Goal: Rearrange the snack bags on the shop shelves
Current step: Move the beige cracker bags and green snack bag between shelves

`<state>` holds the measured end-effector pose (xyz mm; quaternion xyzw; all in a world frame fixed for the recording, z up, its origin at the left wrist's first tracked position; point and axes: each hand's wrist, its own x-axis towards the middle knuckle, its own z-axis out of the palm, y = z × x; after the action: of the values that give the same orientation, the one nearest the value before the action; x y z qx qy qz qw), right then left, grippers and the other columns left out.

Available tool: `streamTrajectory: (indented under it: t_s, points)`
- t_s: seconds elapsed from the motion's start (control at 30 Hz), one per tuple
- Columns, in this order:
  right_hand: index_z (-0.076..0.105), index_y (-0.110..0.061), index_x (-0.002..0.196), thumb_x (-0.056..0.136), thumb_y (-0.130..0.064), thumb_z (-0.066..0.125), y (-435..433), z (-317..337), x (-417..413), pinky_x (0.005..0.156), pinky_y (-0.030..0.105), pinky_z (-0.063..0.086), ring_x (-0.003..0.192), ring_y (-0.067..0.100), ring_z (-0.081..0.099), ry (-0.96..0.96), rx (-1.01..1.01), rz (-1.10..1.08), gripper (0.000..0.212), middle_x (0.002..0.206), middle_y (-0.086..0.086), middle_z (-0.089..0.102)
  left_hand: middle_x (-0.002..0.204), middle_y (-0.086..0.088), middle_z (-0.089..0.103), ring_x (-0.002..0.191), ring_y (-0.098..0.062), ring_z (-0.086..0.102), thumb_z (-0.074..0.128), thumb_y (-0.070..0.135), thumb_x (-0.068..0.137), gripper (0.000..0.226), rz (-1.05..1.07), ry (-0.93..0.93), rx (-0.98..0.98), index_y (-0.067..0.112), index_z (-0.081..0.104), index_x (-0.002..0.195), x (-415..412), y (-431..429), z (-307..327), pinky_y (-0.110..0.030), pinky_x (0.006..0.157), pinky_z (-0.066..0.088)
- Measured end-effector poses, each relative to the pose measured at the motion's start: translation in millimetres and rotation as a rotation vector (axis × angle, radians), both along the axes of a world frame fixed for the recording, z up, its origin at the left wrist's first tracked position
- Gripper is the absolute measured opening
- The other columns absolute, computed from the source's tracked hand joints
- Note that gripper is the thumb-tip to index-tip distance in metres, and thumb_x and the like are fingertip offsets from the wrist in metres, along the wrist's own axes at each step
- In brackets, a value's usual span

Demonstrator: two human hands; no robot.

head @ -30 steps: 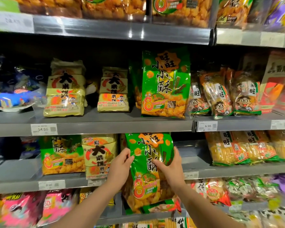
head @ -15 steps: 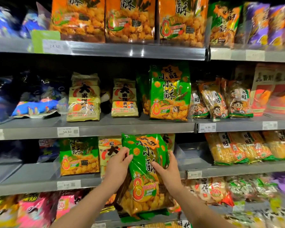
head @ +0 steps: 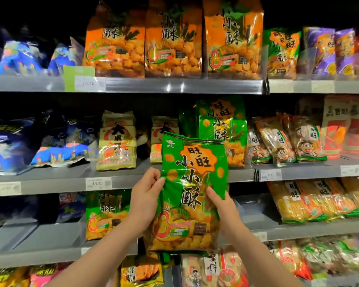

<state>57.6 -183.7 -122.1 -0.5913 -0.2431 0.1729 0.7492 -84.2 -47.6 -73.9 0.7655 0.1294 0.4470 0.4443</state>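
Observation:
A green snack bag [head: 192, 183] stands upright in the air in front of the middle shelf edge [head: 50, 184]. My left hand [head: 146, 195] grips its left side, and my right hand [head: 221, 206] grips its right side, the fingers curled round the edges. Behind it on the middle shelf stands a matching green bag [head: 223, 125]. Another green bag [head: 105, 214] of the same kind sits on the lower shelf to the left.
Orange bags [head: 172, 44] line the top shelf. Yellow cracker packs [head: 117, 141] and blue bags [head: 56, 146] lie on the middle shelf at left, clear cracker packs [head: 286, 139] at right. A bare patch of the lower shelf [head: 50, 237] lies left of the hands.
Both hands have lifted the green bag from in front of the lower shelf up to the middle shelf level. The view has tilted upward, showing more of the top shelf.

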Motion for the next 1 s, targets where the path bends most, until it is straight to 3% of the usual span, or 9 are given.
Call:
streamTrajectory:
  t_s: [0.1,0.2,0.33,0.43,0.5,0.67,0.77,0.9,1.0]
  points:
    - [0.063,-0.026,0.104,0.081,-0.033,0.069,5,13,12,0.092,0.043,0.051,0.098,0.021,0.065,-0.041,-0.012,-0.115,0.026,0.107,0.002,0.07,0.064,-0.003,0.041,0.063,-0.016,0.039,0.051,0.023,0.091,0.02,-0.008,0.016,0.026,0.013,0.044,0.075,10,10,9,-0.033,0.062,0.03]
    - [0.062,-0.019,0.109,0.082,-0.031,0.069,7,32,17,0.076,0.028,0.049,0.089,0.014,0.063,-0.137,-0.021,-0.231,0.03,0.099,-0.003,0.068,0.062,0.003,0.042,0.059,-0.013,0.039,0.051,0.02,0.093,0.019,-0.008,0.027,0.093,0.015,0.047,0.075,22,21,23,-0.032,0.061,0.031]
    - [0.06,-0.027,0.107,0.079,-0.039,0.071,7,49,35,0.082,0.032,0.047,0.093,0.013,0.062,-0.2,-0.051,-0.366,0.032,0.097,-0.009,0.067,0.07,0.007,0.055,0.066,-0.006,0.05,0.049,0.027,0.095,0.017,-0.018,0.082,0.154,0.029,0.054,0.078,37,44,36,-0.021,0.06,0.036]
    - [0.061,-0.024,0.108,0.077,-0.043,0.071,6,57,47,0.084,0.036,0.047,0.095,0.017,0.061,-0.244,-0.093,-0.457,0.038,0.1,-0.006,0.067,0.091,0.004,0.063,0.084,-0.014,0.058,0.045,0.035,0.095,0.015,0.098,0.184,0.193,0.023,0.056,0.095,52,75,37,-0.031,0.069,0.045]
    - [0.06,-0.023,0.108,0.076,-0.044,0.072,7,61,51,0.083,0.036,0.048,0.094,0.018,0.061,-0.28,-0.128,-0.496,0.04,0.099,-0.005,0.067,0.109,0.0,0.062,0.091,-0.017,0.057,0.046,0.04,0.094,0.029,0.191,0.3,0.217,0.02,0.051,0.114,66,96,37,-0.034,0.074,0.047]
    - [0.059,-0.023,0.113,0.076,-0.044,0.071,17,60,56,0.078,0.031,0.044,0.092,0.015,0.061,-0.31,-0.161,-0.563,0.044,0.096,-0.007,0.066,0.123,-0.009,0.054,0.094,-0.026,0.059,0.064,0.05,0.08,0.079,0.27,0.557,0.327,0.025,0.023,0.142,108,136,29,-0.036,0.075,0.051]
    - [0.06,-0.024,0.112,0.077,-0.043,0.071,20,58,58,0.077,0.031,0.044,0.09,0.012,0.061,-0.292,-0.147,-0.573,0.042,0.094,-0.011,0.066,0.139,-0.024,0.037,0.104,-0.038,0.057,0.063,0.035,0.085,0.083,0.252,0.697,0.358,0.03,0.01,0.148,130,148,25,-0.041,0.085,0.05]
    - [0.062,-0.024,0.113,0.076,-0.044,0.07,22,56,61,0.078,0.03,0.045,0.092,0.009,0.061,-0.293,-0.137,-0.578,0.042,0.097,-0.011,0.068,0.121,-0.025,0.056,0.101,-0.039,0.058,0.063,0.036,0.086,0.086,0.267,0.671,0.093,0.016,0.007,0.148,152,165,24,-0.04,0.078,0.046]
    - [0.062,-0.025,0.114,0.077,-0.042,0.07,22,53,61,0.074,0.025,0.044,0.093,0.006,0.061,-0.298,-0.122,-0.578,0.042,0.1,-0.01,0.068,0.133,-0.024,0.048,0.112,-0.039,0.053,0.045,0.027,0.096,0.065,0.3,0.635,-0.137,0.009,0.009,0.148,162,167,27,-0.041,0.084,0.043]
